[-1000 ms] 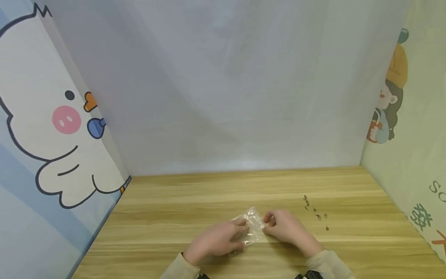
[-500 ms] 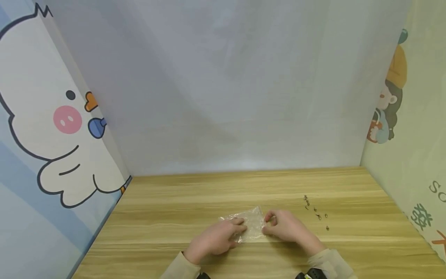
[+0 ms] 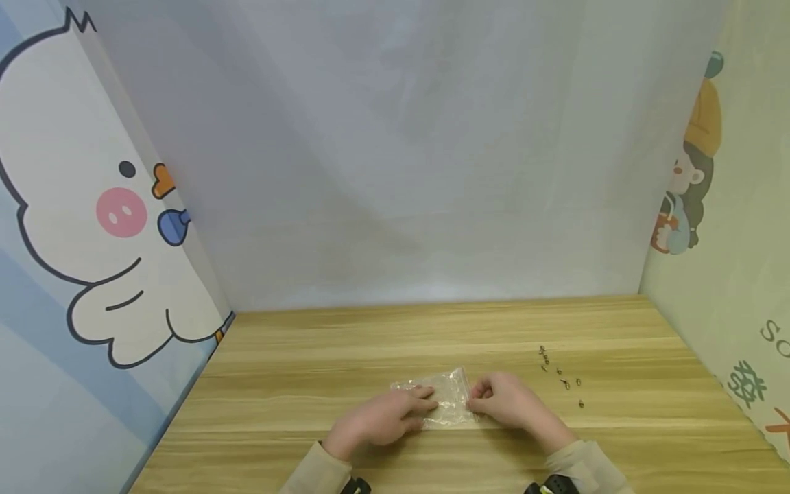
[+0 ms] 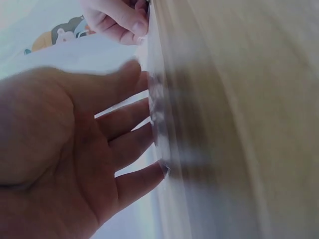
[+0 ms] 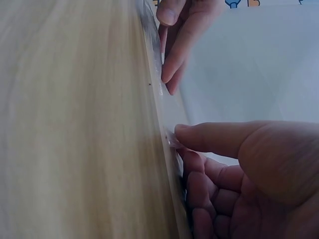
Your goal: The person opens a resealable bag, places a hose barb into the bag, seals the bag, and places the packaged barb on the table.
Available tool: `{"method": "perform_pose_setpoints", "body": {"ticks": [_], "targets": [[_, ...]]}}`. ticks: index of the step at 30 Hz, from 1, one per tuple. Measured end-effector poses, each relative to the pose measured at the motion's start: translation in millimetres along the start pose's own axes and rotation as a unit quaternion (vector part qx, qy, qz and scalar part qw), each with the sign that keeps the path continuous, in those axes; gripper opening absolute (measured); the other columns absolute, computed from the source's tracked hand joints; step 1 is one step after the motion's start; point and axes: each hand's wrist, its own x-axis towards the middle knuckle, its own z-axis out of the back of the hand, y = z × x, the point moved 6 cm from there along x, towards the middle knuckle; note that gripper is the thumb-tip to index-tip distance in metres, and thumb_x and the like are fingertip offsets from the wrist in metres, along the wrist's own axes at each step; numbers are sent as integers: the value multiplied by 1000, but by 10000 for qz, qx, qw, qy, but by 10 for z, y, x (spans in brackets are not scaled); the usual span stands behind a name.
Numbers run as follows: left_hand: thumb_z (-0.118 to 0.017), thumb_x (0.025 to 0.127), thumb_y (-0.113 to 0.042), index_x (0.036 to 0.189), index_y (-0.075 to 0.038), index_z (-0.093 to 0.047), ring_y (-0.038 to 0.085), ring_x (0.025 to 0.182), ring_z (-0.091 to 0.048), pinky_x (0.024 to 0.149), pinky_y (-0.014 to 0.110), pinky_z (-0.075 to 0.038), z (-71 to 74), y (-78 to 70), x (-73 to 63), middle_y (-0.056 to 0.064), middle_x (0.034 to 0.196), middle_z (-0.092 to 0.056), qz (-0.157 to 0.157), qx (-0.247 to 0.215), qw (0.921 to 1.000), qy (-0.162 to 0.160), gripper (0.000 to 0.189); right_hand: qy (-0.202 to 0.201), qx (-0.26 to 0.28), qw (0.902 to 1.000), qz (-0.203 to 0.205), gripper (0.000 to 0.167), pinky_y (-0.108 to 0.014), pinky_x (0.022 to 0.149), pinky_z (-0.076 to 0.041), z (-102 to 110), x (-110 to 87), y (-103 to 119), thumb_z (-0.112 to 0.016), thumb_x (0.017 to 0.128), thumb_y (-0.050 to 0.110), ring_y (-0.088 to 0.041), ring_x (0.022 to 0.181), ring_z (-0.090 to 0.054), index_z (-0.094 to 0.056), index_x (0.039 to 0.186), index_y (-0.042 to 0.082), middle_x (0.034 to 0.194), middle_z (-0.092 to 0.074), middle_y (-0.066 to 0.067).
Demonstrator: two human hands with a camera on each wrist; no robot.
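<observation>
A clear plastic zip bag [image 3: 450,396] lies flat on the table between both hands. From the left, my left hand [image 3: 384,415] rests its spread, fairly straight fingers on the bag. The left wrist view shows the fingertips of this left hand [image 4: 60,149] down at the table surface on the film. At the bag's right edge, my right hand [image 3: 511,403] pinches the film between thumb and index finger. In the right wrist view a bit of clear film [image 5: 172,139] sticks out at the thumb tip, while the other fingers are curled in.
Several small dark metal pieces [image 3: 566,385] lie scattered on the wooden table [image 3: 296,357] to the right of the right hand. A pale curtain [image 3: 395,206] closes off the back, with printed cartoon panels at the left and right sides.
The bag was crumpled and bunched a second ago; it is now spread wider and flatter. The right hand has shifted slightly right at the bag's edge, while the left hand stays nearly in place.
</observation>
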Motion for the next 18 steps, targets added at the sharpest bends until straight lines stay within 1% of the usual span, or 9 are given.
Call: {"method": "perform_pose_setpoints", "body": {"ticks": [3, 7, 11, 14, 16, 18], "targets": [[-66, 102, -4, 150, -12, -63, 29, 152, -45, 126, 45, -36, 19, -2, -2, 7, 164, -48, -28, 0, 10000, -70, 48, 10, -7, 10000, 31, 16, -34, 69, -51, 5, -9, 4, -87, 85, 20, -15, 74, -58, -73, 84, 12, 79, -66, 4], [-67, 92, 12, 149, -13, -64, 28, 152, -44, 126, 46, -35, 20, 21, -7, 5, 164, -49, -67, 117, 9998, -111, 63, 74, 78, 9999, 57, 15, -34, 68, -51, 9, -13, 17, -86, 86, 20, -16, 74, -58, -74, 85, 11, 79, -66, 3], [-67, 86, 18, 149, -15, -65, 26, 152, -45, 126, 42, -35, 8, 50, 2, 4, 163, -50, -123, 220, 9996, -121, 72, 77, 133, 9999, 9, 15, -34, 67, -50, 20, -18, 8, -84, 89, 23, -16, 74, -58, -75, 86, 12, 80, -67, 3], [-67, 84, 20, 148, -15, -66, 26, 151, -45, 126, 41, -35, 2, 65, 8, 4, 163, -50, -194, 288, 9993, -122, 73, 79, 136, 9999, -32, 14, -34, 67, -50, 17, -14, -7, -83, 90, 24, -17, 74, -59, -76, 86, 12, 80, -68, 3], [-67, 82, 22, 146, -15, -68, 26, 151, -46, 126, 42, -35, 4, 74, 18, 5, 163, -50, -225, 366, 9989, -190, 73, 101, 154, 9998, -33, 13, -34, 68, -51, 8, -12, -17, -83, 89, 23, -17, 74, -59, -76, 85, 13, 80, -68, 3], [-65, 80, 24, 143, -15, -69, 27, 150, -48, 126, 43, -35, 21, 75, 31, 5, 163, -50, -154, 373, 9987, -305, 75, 104, 160, 9998, 11, 12, -35, 68, -51, 1, -10, -21, -84, 89, 22, -17, 74, -60, -76, 84, 13, 80, -69, 3]]}}
